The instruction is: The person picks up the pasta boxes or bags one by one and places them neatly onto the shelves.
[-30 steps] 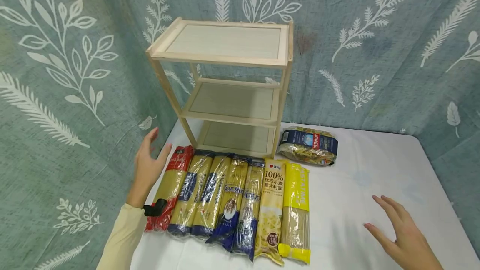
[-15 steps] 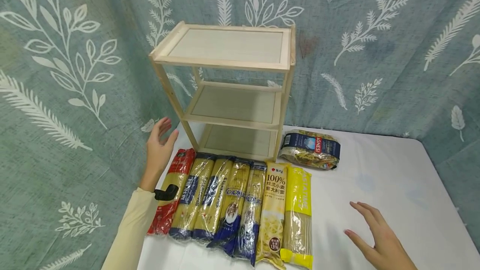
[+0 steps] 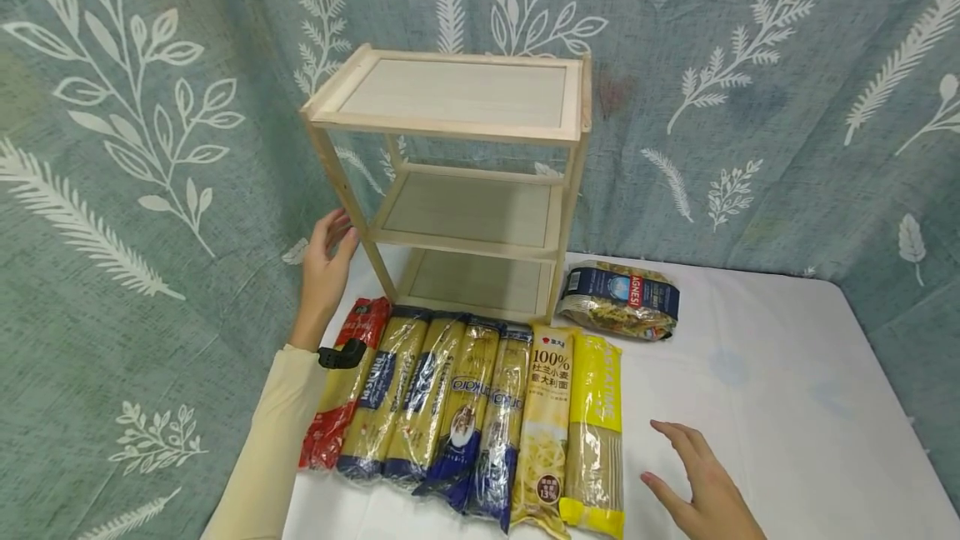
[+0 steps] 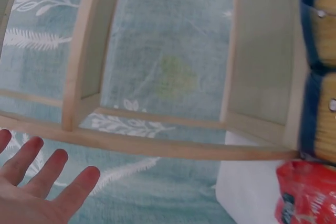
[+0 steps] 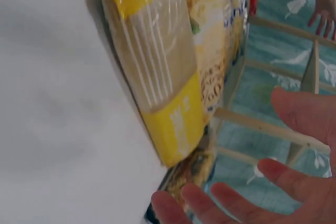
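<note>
A pale wooden shelf [image 3: 465,244] with three tiers stands at the back. My left hand [image 3: 327,261] is beside its left front post, fingers spread; in the left wrist view the fingertips [image 4: 90,176] sit close to the post. Over the table on the right, my right hand [image 3: 701,486] holds nothing, its thumb and fingers apart. Nearest to it lies a yellow-ended pack of noodles [image 3: 596,440], right end of a row of pasta packs. A red spaghetti pack [image 3: 360,327] ends the row on the left, partly hidden by my left wrist.
Between the end packs lie blue-and-yellow spaghetti packs [image 3: 427,394] and a cream noodle pack [image 3: 546,407], reaching the shelf's foot. A bag of short pasta [image 3: 621,300] rests right of the shelf on the white tablecloth [image 3: 772,357]. A patterned curtain [image 3: 720,107] hangs close behind and left.
My left hand has moved up and right to the shelf's left post. My right hand has come left towards the yellow-ended pack. The packs and shelf have stayed put.
</note>
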Motion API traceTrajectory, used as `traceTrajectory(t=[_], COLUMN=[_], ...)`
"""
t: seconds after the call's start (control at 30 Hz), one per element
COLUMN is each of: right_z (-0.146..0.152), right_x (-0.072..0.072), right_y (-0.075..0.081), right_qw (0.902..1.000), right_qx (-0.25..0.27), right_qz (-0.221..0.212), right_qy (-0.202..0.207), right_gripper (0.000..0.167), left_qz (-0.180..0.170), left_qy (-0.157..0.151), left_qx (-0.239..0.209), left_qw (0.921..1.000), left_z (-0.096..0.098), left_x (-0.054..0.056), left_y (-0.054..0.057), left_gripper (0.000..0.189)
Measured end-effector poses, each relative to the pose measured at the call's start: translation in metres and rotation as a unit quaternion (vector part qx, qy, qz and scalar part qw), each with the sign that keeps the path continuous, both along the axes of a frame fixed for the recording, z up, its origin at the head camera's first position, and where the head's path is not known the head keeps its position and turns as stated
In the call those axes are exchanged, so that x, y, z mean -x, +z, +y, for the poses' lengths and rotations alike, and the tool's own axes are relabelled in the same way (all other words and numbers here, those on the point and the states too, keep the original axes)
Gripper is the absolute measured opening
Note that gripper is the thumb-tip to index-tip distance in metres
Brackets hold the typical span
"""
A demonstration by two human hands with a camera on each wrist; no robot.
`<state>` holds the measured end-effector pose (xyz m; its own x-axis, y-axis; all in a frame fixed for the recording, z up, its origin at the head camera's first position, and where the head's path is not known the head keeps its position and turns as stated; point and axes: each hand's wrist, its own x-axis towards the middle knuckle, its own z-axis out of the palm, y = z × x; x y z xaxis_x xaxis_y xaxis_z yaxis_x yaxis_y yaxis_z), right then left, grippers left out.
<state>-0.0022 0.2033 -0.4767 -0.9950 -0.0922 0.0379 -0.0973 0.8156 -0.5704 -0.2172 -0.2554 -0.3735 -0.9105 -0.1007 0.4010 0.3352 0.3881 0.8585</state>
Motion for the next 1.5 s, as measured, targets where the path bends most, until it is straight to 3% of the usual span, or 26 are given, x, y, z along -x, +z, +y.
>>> traceTrajectory(t=[0.17, 0.43, 0.73, 1.03, 1.17, 1.3, 1.5], right_z=[-0.018, -0.038, -0.061, -0.078, -0.08, -0.078, -0.074], right_x=[0.001, 0.003, 0.009, 0.018, 0.02, 0.02, 0.018], right_y=[-0.014, -0.037, -0.059, -0.06, -0.066, -0.072, -0.073], right_qw=[0.9992, 0.9949, 0.9876, 0.9886, 0.9896, 0.9896, 0.991], right_qx=[0.021, 0.027, -0.007, -0.016, -0.008, 0.033, 0.071], right_qz=[-0.034, -0.079, -0.145, -0.137, -0.126, -0.115, -0.086], right_qy=[-0.007, -0.057, -0.059, -0.06, -0.07, -0.081, -0.074], right_gripper=[0.061, 0.074, 0.088, 0.099, 0.093, 0.088, 0.077], left_qz=[-0.021, -0.015, 0.023, 0.023, 0.023, 0.019, 0.024], left_qy=[-0.004, -0.01, 0.018, 0.017, 0.026, 0.027, 0.027], left_qx=[-0.026, -0.056, -0.008, -0.023, -0.026, -0.017, -0.017], left_qw=[0.9994, 0.9983, 0.9995, 0.9993, 0.999, 0.9993, 0.9992], left_z=[0.006, 0.007, 0.005, 0.002, 0.002, 0.003, 0.003], left_x=[0.01, 0.024, 0.033, 0.039, 0.038, 0.034, 0.033], left_y=[0.009, 0.011, 0.004, -0.001, 0.0, 0.001, -0.001], left_gripper=[0.048, 0.042, 0.035, 0.032, 0.032, 0.036, 0.035])
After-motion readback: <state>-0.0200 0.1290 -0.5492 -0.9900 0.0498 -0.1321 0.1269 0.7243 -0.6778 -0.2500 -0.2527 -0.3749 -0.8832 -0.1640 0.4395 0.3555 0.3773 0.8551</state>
